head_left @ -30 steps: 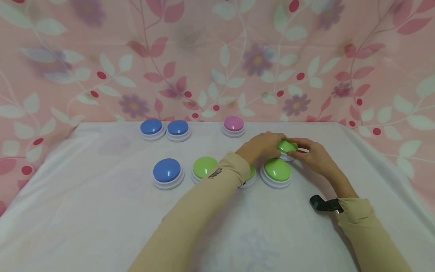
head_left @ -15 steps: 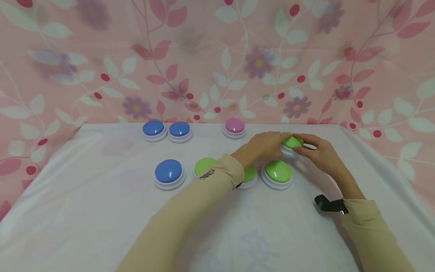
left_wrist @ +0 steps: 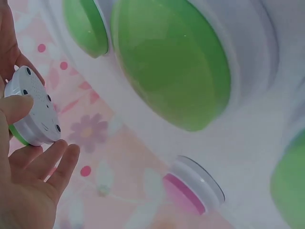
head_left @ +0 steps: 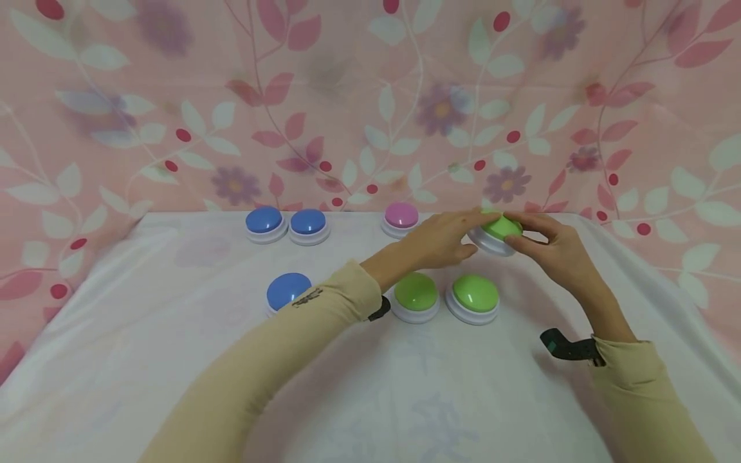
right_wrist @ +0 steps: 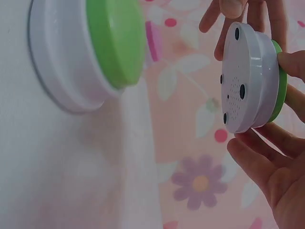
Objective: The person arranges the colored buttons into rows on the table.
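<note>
My right hand (head_left: 552, 247) pinches a green-domed buzzer button (head_left: 502, 229) by its side, raised off the table and tilted. Its white underside, with black feet and small holes, faces the right wrist camera. The left hand (head_left: 440, 238) reaches in from the other side, its fingers fairly straight, a fingertip by the dome; the left wrist view puts its thumb in front of the base. Just below stand two green buttons, a right one (head_left: 475, 294) and a left one (head_left: 415, 292). The left sleeve (head_left: 324, 315) hides another green button and part of a blue button (head_left: 287, 289).
Along the far edge of the white-covered table (head_left: 145, 308) sit a pink button (head_left: 401, 216) and two blue ones, a left one (head_left: 264, 220) and a right one (head_left: 308, 222). A floral cloth (head_left: 370, 96) hangs behind. Black wrist devices (head_left: 567, 347) show below the sleeves.
The green button has risen from the table and moved slightly right, tilting. The left hand has loosened its fingers and the left arm has shifted left, uncovering a green button.
</note>
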`<state>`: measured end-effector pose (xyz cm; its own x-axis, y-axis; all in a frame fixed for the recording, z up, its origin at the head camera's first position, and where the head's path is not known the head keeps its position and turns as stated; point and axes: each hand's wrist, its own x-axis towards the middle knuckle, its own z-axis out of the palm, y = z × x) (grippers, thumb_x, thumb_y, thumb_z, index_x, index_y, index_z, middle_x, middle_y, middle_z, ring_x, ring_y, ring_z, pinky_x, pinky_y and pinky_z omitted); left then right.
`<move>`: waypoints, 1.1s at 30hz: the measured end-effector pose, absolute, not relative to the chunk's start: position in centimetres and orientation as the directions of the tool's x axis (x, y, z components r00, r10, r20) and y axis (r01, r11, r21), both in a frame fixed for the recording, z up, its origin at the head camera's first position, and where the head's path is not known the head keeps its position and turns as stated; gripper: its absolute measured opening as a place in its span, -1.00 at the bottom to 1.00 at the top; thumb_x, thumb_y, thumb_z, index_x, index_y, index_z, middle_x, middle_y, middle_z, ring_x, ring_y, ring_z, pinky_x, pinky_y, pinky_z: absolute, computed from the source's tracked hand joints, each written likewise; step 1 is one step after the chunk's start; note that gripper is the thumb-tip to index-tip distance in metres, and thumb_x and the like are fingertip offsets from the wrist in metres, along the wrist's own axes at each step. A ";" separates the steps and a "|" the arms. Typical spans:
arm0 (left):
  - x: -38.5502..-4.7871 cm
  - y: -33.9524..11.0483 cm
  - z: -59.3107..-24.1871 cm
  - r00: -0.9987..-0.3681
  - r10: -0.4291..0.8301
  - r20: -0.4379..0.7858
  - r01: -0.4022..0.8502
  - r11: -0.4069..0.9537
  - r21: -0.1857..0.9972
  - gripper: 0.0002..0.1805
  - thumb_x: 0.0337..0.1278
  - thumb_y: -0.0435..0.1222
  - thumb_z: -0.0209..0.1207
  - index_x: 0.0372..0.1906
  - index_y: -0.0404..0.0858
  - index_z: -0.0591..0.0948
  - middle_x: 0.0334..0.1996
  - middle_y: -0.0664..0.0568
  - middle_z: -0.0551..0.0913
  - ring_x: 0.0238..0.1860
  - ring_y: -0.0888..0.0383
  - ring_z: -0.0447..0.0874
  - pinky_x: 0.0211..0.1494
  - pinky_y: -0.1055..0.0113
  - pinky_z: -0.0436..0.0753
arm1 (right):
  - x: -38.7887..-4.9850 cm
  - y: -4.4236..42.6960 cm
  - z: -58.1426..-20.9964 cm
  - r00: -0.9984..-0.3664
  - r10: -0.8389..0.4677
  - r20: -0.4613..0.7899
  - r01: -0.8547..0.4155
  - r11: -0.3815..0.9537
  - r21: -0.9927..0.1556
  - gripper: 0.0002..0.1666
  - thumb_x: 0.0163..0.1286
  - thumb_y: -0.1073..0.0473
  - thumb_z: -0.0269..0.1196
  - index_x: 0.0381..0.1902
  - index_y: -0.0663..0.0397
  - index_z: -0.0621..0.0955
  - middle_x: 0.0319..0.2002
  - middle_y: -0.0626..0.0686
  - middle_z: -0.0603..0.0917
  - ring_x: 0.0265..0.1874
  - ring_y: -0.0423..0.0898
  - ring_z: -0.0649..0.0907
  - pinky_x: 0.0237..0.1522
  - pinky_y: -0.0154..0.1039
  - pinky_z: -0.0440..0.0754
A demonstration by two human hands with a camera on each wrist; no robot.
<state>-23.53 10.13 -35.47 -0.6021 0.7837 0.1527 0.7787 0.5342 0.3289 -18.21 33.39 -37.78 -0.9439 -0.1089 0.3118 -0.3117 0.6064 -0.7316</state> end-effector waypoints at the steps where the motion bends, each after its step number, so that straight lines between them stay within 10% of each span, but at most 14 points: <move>1: -23.4 9.8 -35.4 -0.592 0.787 0.174 0.789 0.523 0.322 -0.29 0.35 -0.23 0.18 0.54 0.03 0.22 0.51 0.00 0.23 0.46 0.08 0.28 0.36 0.29 0.44 | -18.1 33.1 -37.6 -0.940 -0.113 0.322 -0.323 0.601 -0.731 -0.47 0.37 0.14 0.31 0.29 -0.01 0.56 0.15 -0.15 0.56 0.09 -0.36 0.50 -0.03 -0.66 0.48; 33: -14.8 -7.6 -36.1 -0.405 0.735 0.545 0.889 0.455 0.047 -0.26 -0.04 -0.18 0.49 0.33 -0.13 0.51 0.33 -0.09 0.49 0.01 -0.04 0.71 -0.07 0.24 0.71 | -12.4 18.1 -36.3 -0.788 -0.436 0.435 -0.599 0.378 -0.706 -0.42 0.26 0.32 0.38 0.25 0.12 0.58 0.26 0.04 0.53 0.23 -0.02 0.57 0.18 -0.12 0.53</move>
